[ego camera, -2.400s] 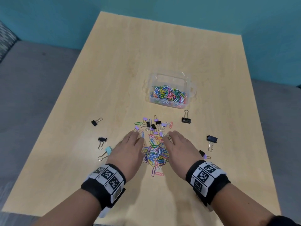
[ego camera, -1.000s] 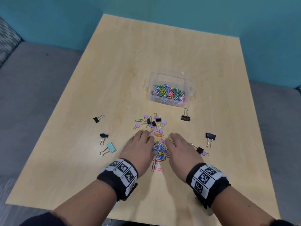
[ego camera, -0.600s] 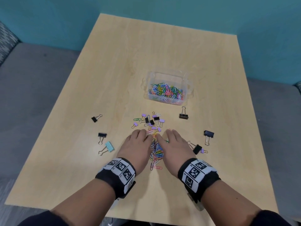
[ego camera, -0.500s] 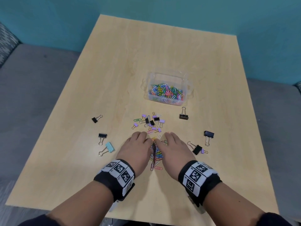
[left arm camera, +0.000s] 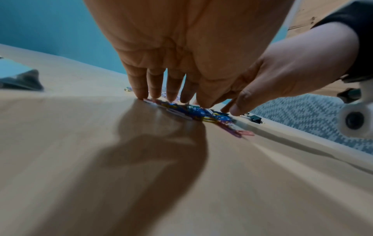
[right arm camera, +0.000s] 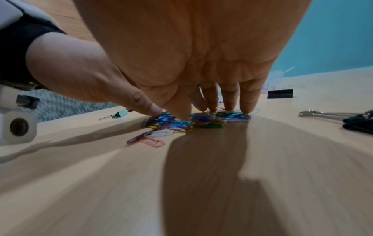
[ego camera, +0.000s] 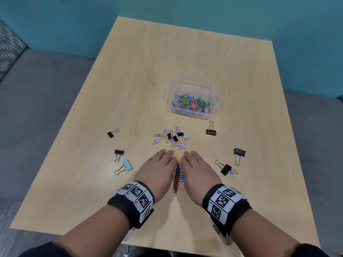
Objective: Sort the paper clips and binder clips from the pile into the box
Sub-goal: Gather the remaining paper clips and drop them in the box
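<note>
The pile of paper clips (ego camera: 178, 174) sits near the table's front edge, squeezed into a narrow ridge between two hands; the left hand (ego camera: 157, 170) presses in from its left, fingers straight and together, tips on the table (ego camera: 130, 75); the right hand (ego camera: 197, 171) mirrors it, fingers extended, nothing gripped; just beyond, small binder clips (ego camera: 175, 137) lie scattered; toward the far edge, the clear box (ego camera: 213, 91) holds coloured clips; larger binder clips lie well apart on both sides.
</note>
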